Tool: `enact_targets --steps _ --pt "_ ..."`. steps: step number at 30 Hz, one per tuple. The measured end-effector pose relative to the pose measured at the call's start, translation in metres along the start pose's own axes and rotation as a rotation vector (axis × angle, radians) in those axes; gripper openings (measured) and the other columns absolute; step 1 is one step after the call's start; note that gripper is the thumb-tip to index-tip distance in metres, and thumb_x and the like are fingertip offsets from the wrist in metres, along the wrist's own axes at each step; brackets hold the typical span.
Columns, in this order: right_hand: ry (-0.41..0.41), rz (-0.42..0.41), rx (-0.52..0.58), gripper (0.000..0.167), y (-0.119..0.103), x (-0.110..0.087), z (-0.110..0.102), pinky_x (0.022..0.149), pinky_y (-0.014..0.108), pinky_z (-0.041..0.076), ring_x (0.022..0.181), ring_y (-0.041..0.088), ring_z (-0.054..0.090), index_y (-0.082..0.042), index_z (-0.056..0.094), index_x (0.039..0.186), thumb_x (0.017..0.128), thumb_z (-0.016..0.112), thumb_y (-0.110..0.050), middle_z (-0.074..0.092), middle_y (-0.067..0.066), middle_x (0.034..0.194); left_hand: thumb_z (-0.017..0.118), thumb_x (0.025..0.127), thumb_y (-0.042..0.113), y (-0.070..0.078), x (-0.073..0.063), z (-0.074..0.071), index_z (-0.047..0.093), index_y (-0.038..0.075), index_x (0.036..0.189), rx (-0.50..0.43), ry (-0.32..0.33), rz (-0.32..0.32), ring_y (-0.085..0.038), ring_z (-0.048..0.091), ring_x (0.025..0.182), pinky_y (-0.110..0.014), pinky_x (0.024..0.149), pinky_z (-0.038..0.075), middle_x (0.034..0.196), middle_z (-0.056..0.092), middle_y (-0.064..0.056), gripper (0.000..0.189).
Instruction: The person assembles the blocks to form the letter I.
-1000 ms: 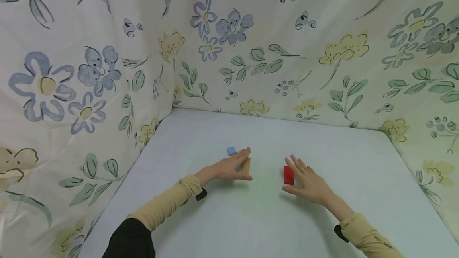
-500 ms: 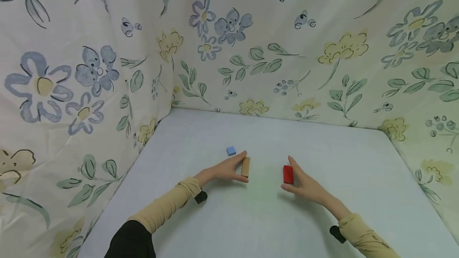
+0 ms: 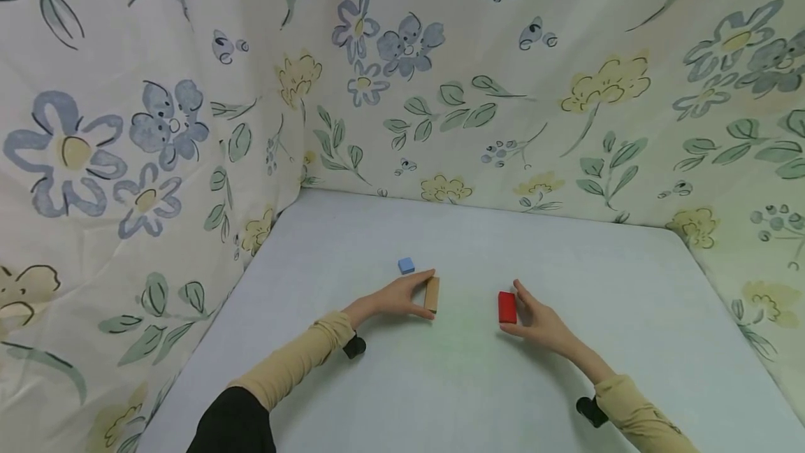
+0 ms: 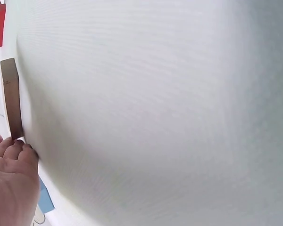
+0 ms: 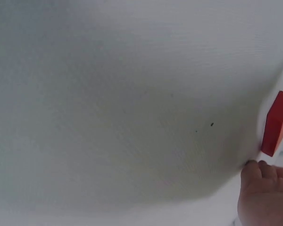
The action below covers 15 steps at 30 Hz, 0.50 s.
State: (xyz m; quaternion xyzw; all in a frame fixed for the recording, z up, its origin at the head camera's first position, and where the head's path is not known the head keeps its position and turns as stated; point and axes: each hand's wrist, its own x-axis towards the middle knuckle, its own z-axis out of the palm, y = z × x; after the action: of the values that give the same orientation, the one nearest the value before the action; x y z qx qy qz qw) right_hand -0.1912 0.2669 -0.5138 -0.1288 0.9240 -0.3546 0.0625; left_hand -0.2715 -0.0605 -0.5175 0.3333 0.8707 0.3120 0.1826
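Observation:
In the head view, a plain wooden block (image 3: 432,295) lies on the white table, and my left hand (image 3: 402,297) pinches it by its two ends, thumb near and fingers far. The left wrist view shows those fingertips against one end of the wooden block (image 4: 12,99). To the right is a red block (image 3: 506,307). My right hand (image 3: 544,324) is spread around it, the thumb by its near end. In the right wrist view a small gap separates the fingers (image 5: 259,174) from the red block (image 5: 277,123).
A small blue block (image 3: 406,265) sits just beyond my left fingers. The white table (image 3: 465,376) runs back to a flowered cloth (image 3: 440,152) that hangs behind it and along both sides.
My left fingers have drawn in onto the ends of the wooden block. My right fingers have come closer together and shifted slightly right beside the red block. The blocks have stayed about in place.

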Motion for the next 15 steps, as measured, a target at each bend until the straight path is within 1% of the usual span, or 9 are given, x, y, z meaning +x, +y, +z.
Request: enact_targets --steps 4,7,11,15 --pt "0.032 -0.033 -0.002 0.091 0.004 0.001 0.0 0.101 0.055 0.041 0.131 0.046 0.04 0.004 0.026 0.147 0.079 0.076 -0.031 0.036 0.028 0.146 0.076 0.079 0.039 -0.002 0.0 -0.001 0.025 0.009 0.15 0.005 0.023 0.003 -0.018 0.027 0.144 -0.035 0.117 0.028 0.156 0.029 -0.004 0.093" --pt "0.046 -0.043 -0.003 0.087 0.007 0.001 0.0 0.101 0.052 0.041 0.131 0.043 0.041 0.003 0.03 0.146 0.079 0.077 -0.026 0.039 0.025 0.146 0.076 0.079 0.038 -0.003 0.001 -0.002 0.029 0.011 0.149 0.009 0.035 0.002 -0.017 0.03 0.143 -0.033 0.116 0.03 0.154 0.033 -0.002 0.089" --pt "0.069 -0.067 -0.007 0.082 0.01 0.001 0.001 0.101 0.052 0.04 0.13 0.042 0.042 0.004 0.035 0.143 0.078 0.077 -0.021 0.042 0.024 0.144 0.077 0.078 0.038 -0.004 0.001 -0.004 0.032 0.013 0.148 0.016 0.03 -0.003 -0.016 0.031 0.142 -0.032 0.116 0.03 0.152 0.036 -0.001 0.087" --pt "0.086 -0.095 -0.006 0.078 0.011 0.001 0.002 0.1 0.051 0.04 0.129 0.043 0.043 0.005 0.039 0.141 0.078 0.078 -0.019 0.044 0.025 0.142 0.078 0.077 0.035 -0.005 0.002 -0.006 0.035 0.011 0.147 0.022 0.025 0.013 -0.018 0.033 0.141 -0.034 0.115 0.031 0.151 0.038 -0.003 0.086"
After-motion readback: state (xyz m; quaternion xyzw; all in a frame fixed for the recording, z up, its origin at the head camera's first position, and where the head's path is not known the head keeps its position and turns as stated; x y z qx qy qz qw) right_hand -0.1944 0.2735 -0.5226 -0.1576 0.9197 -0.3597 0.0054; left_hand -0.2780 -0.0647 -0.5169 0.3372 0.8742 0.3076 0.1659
